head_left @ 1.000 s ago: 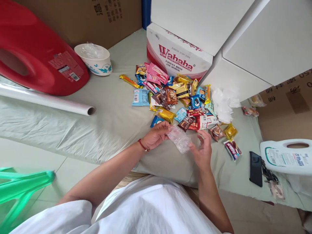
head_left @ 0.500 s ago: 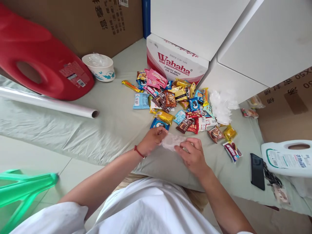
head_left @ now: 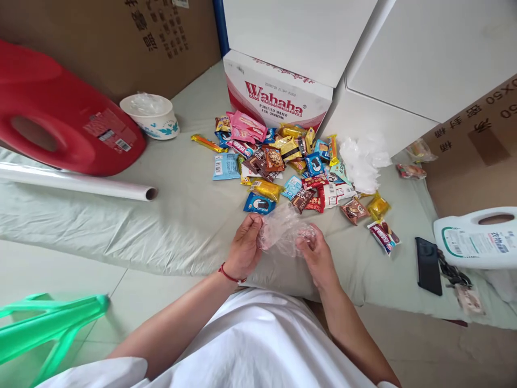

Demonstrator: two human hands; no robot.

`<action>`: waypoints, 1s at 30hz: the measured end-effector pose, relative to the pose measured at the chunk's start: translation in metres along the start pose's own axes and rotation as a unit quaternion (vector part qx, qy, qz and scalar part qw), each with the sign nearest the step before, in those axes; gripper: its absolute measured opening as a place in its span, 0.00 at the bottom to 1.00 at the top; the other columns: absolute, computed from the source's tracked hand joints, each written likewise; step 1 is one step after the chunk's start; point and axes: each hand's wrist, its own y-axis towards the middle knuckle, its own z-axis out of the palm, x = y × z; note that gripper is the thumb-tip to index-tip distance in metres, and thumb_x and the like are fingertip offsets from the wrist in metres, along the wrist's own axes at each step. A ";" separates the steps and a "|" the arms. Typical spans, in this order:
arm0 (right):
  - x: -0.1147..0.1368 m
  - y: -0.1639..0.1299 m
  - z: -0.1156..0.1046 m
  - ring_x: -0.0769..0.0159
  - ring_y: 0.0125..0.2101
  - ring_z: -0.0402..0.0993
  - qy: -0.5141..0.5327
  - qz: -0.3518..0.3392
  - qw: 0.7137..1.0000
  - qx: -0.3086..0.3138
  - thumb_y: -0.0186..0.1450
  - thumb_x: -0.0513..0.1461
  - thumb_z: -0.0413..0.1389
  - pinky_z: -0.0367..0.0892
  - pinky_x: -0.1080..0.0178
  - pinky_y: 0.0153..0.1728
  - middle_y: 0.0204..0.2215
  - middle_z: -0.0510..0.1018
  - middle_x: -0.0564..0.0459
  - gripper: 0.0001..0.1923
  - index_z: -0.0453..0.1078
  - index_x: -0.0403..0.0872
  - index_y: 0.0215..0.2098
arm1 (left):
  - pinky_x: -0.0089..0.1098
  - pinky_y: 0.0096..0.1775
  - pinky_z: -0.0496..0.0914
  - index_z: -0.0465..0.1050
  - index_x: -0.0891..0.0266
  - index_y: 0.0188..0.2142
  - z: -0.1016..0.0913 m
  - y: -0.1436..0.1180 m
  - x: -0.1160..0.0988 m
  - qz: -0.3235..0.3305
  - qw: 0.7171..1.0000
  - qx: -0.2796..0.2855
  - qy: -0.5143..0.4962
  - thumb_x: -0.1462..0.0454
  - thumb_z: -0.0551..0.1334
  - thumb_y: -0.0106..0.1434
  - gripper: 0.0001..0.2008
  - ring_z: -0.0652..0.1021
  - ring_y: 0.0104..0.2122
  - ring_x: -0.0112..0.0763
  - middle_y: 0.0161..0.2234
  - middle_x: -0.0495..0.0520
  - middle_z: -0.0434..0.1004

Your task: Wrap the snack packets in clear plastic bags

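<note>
- A person in a white shirt holds a crumpled clear plastic bag between both hands, above the near edge of a pale green sheet-covered surface.
- The left hand, a red cord at its wrist, pinches the bag's left edge with fingers closed on the film.
- The right hand grips the bag's right side, fingers curled around the plastic.
- Just beyond the bag lies a scattered pile of brightly wrapped snack packets, with a heap of clear plastic bags at its right edge.
- Behind the pile stands a white and red cardboard box printed "Wahaha", under white cabinets.
- To the left lie a large red plastic jug, a white patterned bowl and a roll of clear film.
- To the right rest a black phone, keys and a white detergent jug.
- A green plastic stool shows at the lower left.
</note>
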 end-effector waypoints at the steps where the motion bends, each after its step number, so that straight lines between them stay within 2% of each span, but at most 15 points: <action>1: 0.003 0.005 0.007 0.64 0.34 0.77 0.013 0.019 1.000 0.009 0.53 0.54 0.71 0.73 0.64 0.31 0.38 0.81 0.51 0.36 0.70 0.49 0.54 | 0.26 0.22 0.60 0.67 0.58 0.33 -0.002 0.000 0.001 -0.012 1.000 0.008 0.013 0.47 0.69 0.59 0.19 0.63 0.22 0.24 0.25 0.43 0.63; 3: 0.010 0.012 0.017 0.70 0.22 0.67 0.035 0.038 0.998 0.028 0.53 0.55 0.70 0.62 0.69 0.19 0.25 0.75 0.58 0.28 0.73 0.47 0.43 | 0.27 0.21 0.61 0.69 0.57 0.34 -0.011 0.000 0.002 -0.016 0.997 0.009 0.070 0.45 0.66 0.61 0.19 0.64 0.20 0.26 0.24 0.44 0.64; 5: 0.015 0.013 0.021 0.75 0.17 0.58 0.037 0.021 0.998 0.041 0.56 0.56 0.68 0.52 0.70 0.14 0.20 0.70 0.61 0.24 0.72 0.47 0.35 | 0.28 0.21 0.61 0.71 0.57 0.36 -0.024 0.000 0.002 0.002 0.988 -0.001 0.153 0.44 0.63 0.63 0.20 0.67 0.19 0.28 0.22 0.44 0.66; 7: 0.021 0.013 0.019 0.76 0.16 0.55 0.026 -0.007 0.998 0.051 0.57 0.56 0.67 0.50 0.70 0.13 0.20 0.68 0.61 0.23 0.71 0.47 0.34 | 0.29 0.21 0.60 0.71 0.56 0.36 -0.036 -0.001 -0.001 0.005 0.974 0.003 0.225 0.43 0.62 0.64 0.20 0.68 0.19 0.29 0.20 0.45 0.67; 9: 0.025 0.012 0.012 0.76 0.15 0.54 0.014 -0.019 0.998 0.057 0.57 0.56 0.67 0.50 0.70 0.13 0.20 0.67 0.62 0.23 0.72 0.47 0.35 | 0.28 0.22 0.59 0.70 0.56 0.33 -0.044 -0.003 -0.006 -0.012 0.967 0.016 0.252 0.43 0.60 0.65 0.20 0.68 0.19 0.29 0.20 0.45 0.67; 13: 0.034 0.017 -0.009 0.76 0.15 0.53 0.011 -0.028 0.999 0.040 0.57 0.55 0.68 0.49 0.69 0.12 0.20 0.66 0.62 0.22 0.72 0.48 0.35 | 0.27 0.21 0.53 0.67 0.58 0.32 -0.054 -0.005 -0.018 -0.053 0.978 -0.002 0.204 0.43 0.61 0.64 0.21 0.61 0.17 0.24 0.19 0.42 0.61; 15: 0.036 0.020 -0.020 0.77 0.15 0.52 0.013 -0.019 0.999 0.039 0.56 0.54 0.69 0.47 0.69 0.12 0.20 0.66 0.62 0.22 0.72 0.48 0.34 | 0.26 0.21 0.52 0.67 0.59 0.32 -0.057 -0.005 -0.023 -0.044 0.978 -0.014 0.203 0.44 0.62 0.64 0.21 0.58 0.18 0.23 0.19 0.41 0.57; 16: 0.037 0.020 -0.024 0.77 0.14 0.51 0.012 -0.013 0.999 0.044 0.55 0.54 0.70 0.47 0.69 0.12 0.20 0.66 0.62 0.22 0.72 0.48 0.34 | 0.27 0.22 0.53 0.67 0.59 0.32 -0.057 -0.005 -0.025 -0.026 0.974 -0.013 0.224 0.44 0.62 0.64 0.21 0.59 0.19 0.23 0.20 0.41 0.57; 18: 0.038 0.020 -0.028 0.77 0.14 0.51 0.006 -0.001 0.998 0.058 0.54 0.54 0.71 0.46 0.70 0.11 0.19 0.66 0.62 0.22 0.73 0.48 0.34 | 0.28 0.27 0.61 0.70 0.59 0.34 -0.050 -0.003 -0.026 0.035 0.956 0.002 0.290 0.45 0.62 0.66 0.19 0.65 0.23 0.26 0.24 0.45 0.64; 20: 0.038 0.017 -0.028 0.77 0.14 0.51 0.000 0.008 0.997 0.075 0.54 0.55 0.71 0.46 0.70 0.12 0.18 0.66 0.62 0.23 0.73 0.48 0.34 | 0.33 0.38 0.69 0.75 0.59 0.44 -0.034 0.000 -0.024 0.117 0.927 0.047 0.354 0.47 0.64 0.65 0.19 0.74 0.35 0.33 0.36 0.53 0.75; 22: 0.039 0.012 -0.027 0.77 0.14 0.51 -0.011 0.013 0.995 0.099 0.55 0.55 0.70 0.47 0.70 0.12 0.17 0.65 0.62 0.22 0.73 0.48 0.34 | 0.41 0.53 0.69 0.75 0.59 0.53 -0.013 0.006 -0.020 0.194 0.895 0.116 0.385 0.47 0.68 0.61 0.26 0.74 0.51 0.43 0.52 0.60 0.75; 24: 0.041 0.008 -0.027 0.76 0.14 0.52 -0.028 0.004 0.993 0.118 0.57 0.55 0.69 0.48 0.69 0.13 0.17 0.65 0.62 0.21 0.74 0.48 0.35 | 0.47 0.61 0.64 0.78 0.58 0.50 0.006 0.014 -0.015 0.235 0.873 0.185 0.385 0.48 0.70 0.59 0.24 0.70 0.58 0.49 0.55 0.62 0.74; 25: 0.043 0.006 -0.029 0.76 0.14 0.53 -0.037 -0.003 0.992 0.121 0.58 0.54 0.69 0.48 0.69 0.13 0.17 0.65 0.62 0.20 0.75 0.48 0.35 | 0.48 0.62 0.62 0.80 0.58 0.44 0.013 0.018 -0.013 0.242 0.871 0.204 0.376 0.48 0.69 0.60 0.19 0.70 0.59 0.49 0.53 0.61 0.75; 27: 0.048 0.004 -0.035 0.76 0.15 0.53 -0.046 -0.014 0.993 0.109 0.59 0.54 0.68 0.48 0.70 0.14 0.17 0.65 0.61 0.20 0.75 0.48 0.35 | 0.47 0.62 0.62 0.81 0.58 0.34 0.018 0.025 -0.012 0.241 0.885 0.205 0.343 0.49 0.68 0.63 0.15 0.72 0.57 0.46 0.46 0.60 0.77; 30: 0.054 0.005 -0.050 0.76 0.15 0.52 -0.037 -0.002 0.996 0.078 0.56 0.54 0.70 0.46 0.70 0.12 0.18 0.66 0.61 0.21 0.75 0.48 0.34 | 0.45 0.60 0.65 0.80 0.58 0.31 0.010 0.030 -0.014 0.213 0.927 0.169 0.260 0.50 0.71 0.61 0.15 0.75 0.53 0.43 0.44 0.58 0.78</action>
